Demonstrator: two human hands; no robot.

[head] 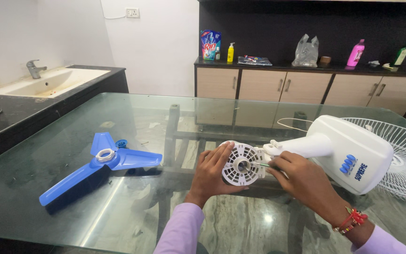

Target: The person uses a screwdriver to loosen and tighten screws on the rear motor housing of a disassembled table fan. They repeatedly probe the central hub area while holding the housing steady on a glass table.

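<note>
You have open glass surface (259,226) in front of you and between the blue fan blade (101,164) and your left hand (211,171); the wire fan guard (400,160) crowds the right side.

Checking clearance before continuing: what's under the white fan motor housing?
The motor housing rests on the glass table, whose frame shows through. The left hand hides its lower left edge.
</note>
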